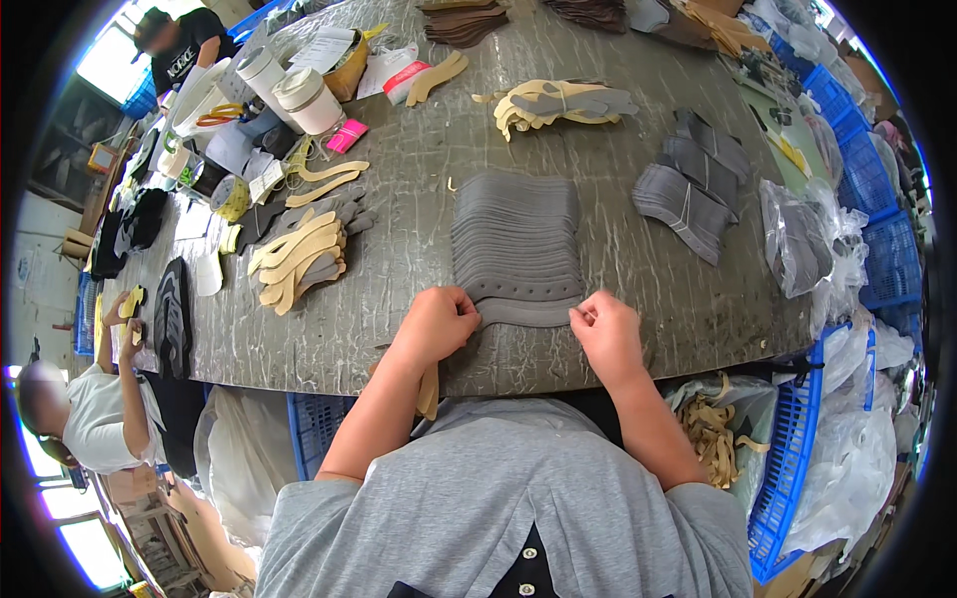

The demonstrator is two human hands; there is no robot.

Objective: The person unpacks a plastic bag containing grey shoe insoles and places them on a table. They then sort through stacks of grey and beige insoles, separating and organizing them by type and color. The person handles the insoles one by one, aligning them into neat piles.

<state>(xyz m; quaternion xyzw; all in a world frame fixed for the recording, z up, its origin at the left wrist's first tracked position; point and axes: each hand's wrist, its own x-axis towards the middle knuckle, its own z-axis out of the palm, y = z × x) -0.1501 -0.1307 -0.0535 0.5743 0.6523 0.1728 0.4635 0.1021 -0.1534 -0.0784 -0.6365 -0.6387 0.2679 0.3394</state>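
A fanned, overlapping row of grey curved cut pieces [515,224] lies on the table in front of me. Small holes show along the edge of the pieces near me. At the near end lies one grey curved strip [528,313], with a hand at each end. My left hand [439,324] is closed, its fingers pinched at the strip's left end. My right hand [608,334] pinches the right end between thumb and fingers. The fingertips partly hide both ends of the strip.
Beige and grey strips [304,259] are heaped on the left, and a tied beige bundle [558,105] lies beyond the row. Tied grey bundles [693,184] lie to the right. White containers [307,103] stand far left. Blue crates [788,478] edge the right side. Two other people work at left.
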